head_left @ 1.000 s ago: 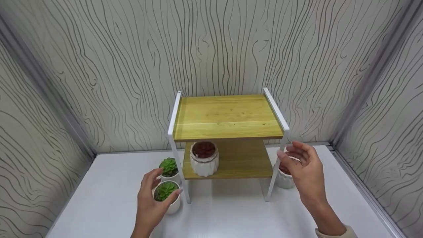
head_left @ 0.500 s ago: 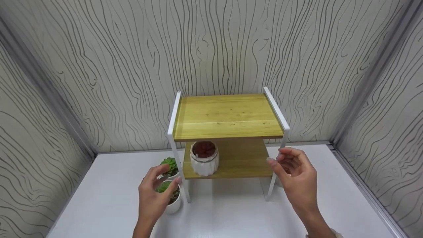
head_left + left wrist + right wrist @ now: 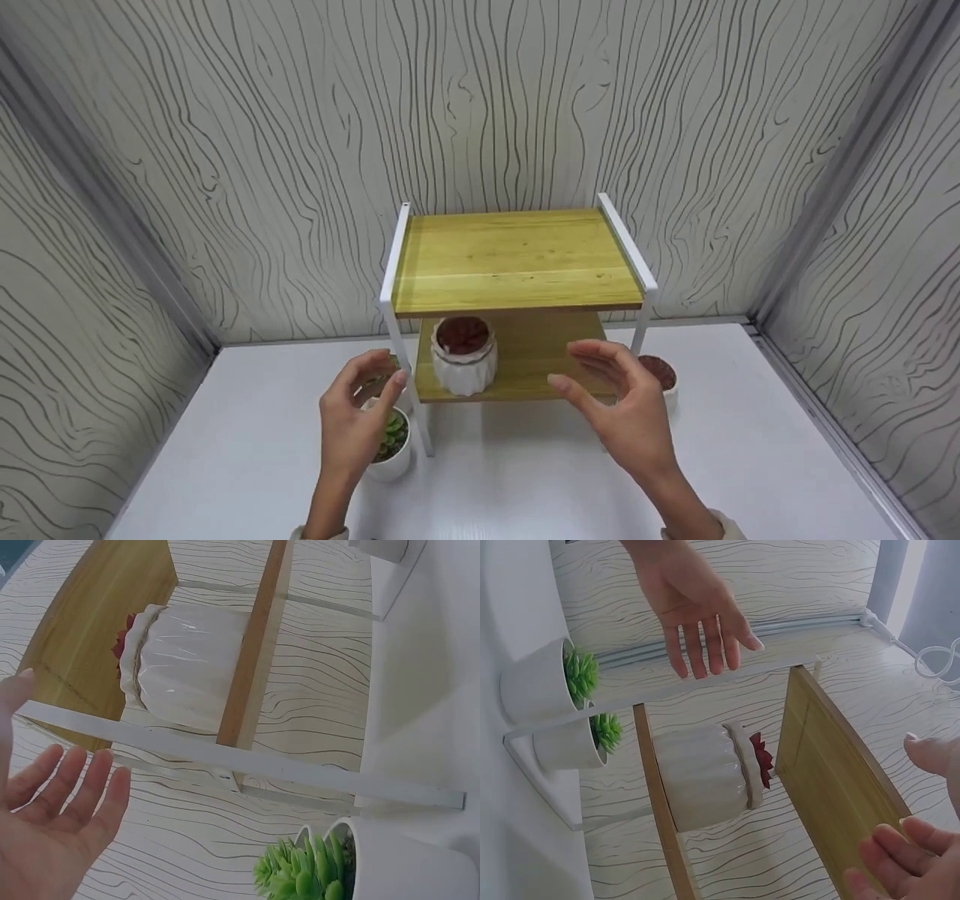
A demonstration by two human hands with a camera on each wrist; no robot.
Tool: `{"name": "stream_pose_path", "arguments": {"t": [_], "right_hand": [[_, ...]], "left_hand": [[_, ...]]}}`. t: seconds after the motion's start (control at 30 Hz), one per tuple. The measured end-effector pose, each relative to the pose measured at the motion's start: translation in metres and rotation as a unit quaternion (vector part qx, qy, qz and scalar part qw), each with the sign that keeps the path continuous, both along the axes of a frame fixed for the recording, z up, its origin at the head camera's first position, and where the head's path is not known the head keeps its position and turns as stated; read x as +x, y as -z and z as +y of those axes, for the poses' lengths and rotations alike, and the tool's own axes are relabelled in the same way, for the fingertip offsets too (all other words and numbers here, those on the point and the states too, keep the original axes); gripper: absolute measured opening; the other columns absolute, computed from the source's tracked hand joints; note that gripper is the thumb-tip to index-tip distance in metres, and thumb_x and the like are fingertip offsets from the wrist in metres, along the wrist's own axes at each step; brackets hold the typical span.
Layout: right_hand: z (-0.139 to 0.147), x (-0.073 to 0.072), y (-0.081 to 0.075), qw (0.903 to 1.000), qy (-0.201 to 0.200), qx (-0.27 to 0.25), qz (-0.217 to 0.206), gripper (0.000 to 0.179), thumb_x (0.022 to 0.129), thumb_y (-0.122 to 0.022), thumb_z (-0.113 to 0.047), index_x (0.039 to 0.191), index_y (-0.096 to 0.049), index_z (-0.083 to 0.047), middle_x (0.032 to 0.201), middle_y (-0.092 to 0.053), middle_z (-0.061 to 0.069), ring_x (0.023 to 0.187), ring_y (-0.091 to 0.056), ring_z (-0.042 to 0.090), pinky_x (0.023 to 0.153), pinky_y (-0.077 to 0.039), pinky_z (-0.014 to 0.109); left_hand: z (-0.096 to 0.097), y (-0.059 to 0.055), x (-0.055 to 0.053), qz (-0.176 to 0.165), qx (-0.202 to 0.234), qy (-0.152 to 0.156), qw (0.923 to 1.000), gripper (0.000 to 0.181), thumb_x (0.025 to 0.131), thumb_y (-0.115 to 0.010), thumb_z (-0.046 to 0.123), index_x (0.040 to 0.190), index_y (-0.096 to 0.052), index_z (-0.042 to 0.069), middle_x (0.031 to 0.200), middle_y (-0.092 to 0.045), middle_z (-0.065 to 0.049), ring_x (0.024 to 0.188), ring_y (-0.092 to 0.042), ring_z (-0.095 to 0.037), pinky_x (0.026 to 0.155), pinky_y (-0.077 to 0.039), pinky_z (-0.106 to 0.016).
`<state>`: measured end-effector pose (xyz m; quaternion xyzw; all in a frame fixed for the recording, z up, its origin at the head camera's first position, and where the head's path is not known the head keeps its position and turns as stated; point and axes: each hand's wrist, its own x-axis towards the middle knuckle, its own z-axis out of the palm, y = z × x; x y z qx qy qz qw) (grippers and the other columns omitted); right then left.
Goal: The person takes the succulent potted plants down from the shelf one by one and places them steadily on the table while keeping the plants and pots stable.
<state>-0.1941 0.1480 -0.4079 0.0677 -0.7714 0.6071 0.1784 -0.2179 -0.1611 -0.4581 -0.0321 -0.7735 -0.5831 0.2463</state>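
A white fluted pot with a red succulent stands upright at the left of the lower wooden shelf. My left hand hovers beside the left shelf post, holding nothing, its fingers loosely bent and thumb apart. It partly covers two white pots of green succulents; the nearer green succulent shows past the thumb. In front of the shelf's right side is my right hand, also holding nothing, fingers relaxed. Behind it stands another red succulent pot, partly hidden. In the right wrist view the shelved red succulent appears sideways.
The shelf unit has white metal side frames and a wooden top board. It stands on a white table. Panels with a wood-grain line pattern enclose the back and sides.
My right hand has moved left, away from the right-hand pot to the front of the shelf. My left hand has shifted slightly to the right. The pots have stayed in place.
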Motion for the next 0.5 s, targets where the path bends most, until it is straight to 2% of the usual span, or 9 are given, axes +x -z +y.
{"name": "stream_pose_path", "arguments": {"t": [0.1, 0.2, 0.33, 0.5], "right_hand": [[-0.003, -0.002, -0.001, 0.9996, -0.003, 0.024, -0.012, 0.056, 0.084, -0.09, -0.023, 0.133, -0.066, -0.009, 0.133, -0.07, 0.007, 0.129, -0.067, 0.021, 0.11, -0.055, 0.03], [-0.007, -0.004, 0.0, 0.9989, -0.013, 0.04, -0.019, 0.063, 0.085, -0.09, -0.028, 0.139, -0.063, -0.008, 0.139, -0.068, 0.009, 0.134, -0.064, 0.029, 0.115, -0.052, 0.046], [-0.013, -0.007, 0.001, 0.9973, -0.028, 0.055, -0.041, 0.074, 0.084, -0.09, -0.034, 0.145, -0.057, -0.008, 0.148, -0.062, 0.012, 0.139, -0.059, 0.035, 0.118, -0.048, 0.054], [-0.027, -0.009, 0.005, 0.9962, -0.026, 0.055, -0.063, 0.085, 0.081, -0.092, -0.036, 0.149, -0.051, -0.005, 0.154, -0.056, 0.017, 0.145, -0.053, 0.04, 0.121, -0.044, 0.058]], "left_hand": [[0.002, -0.002, -0.001, -0.004, 0.007, 0.002, 1.0, 0.036, 0.096, -0.079, 0.017, 0.128, -0.069, 0.006, 0.114, -0.074, -0.007, 0.108, -0.071, -0.009, 0.093, -0.06, -0.019], [0.003, -0.003, -0.002, -0.022, 0.015, 0.01, 0.9996, 0.035, 0.097, -0.077, 0.02, 0.13, -0.068, 0.008, 0.117, -0.073, -0.007, 0.112, -0.071, -0.011, 0.095, -0.06, -0.019], [0.004, -0.007, -0.002, -0.051, 0.026, 0.02, 0.9982, 0.038, 0.099, -0.076, 0.022, 0.132, -0.067, 0.007, 0.124, -0.072, -0.009, 0.121, -0.07, -0.019, 0.1, -0.058, -0.019], [0.006, -0.011, -0.002, -0.066, 0.039, 0.025, 0.9968, 0.039, 0.1, -0.073, 0.023, 0.134, -0.066, 0.005, 0.128, -0.071, -0.012, 0.125, -0.069, -0.025, 0.101, -0.06, -0.025]]}}
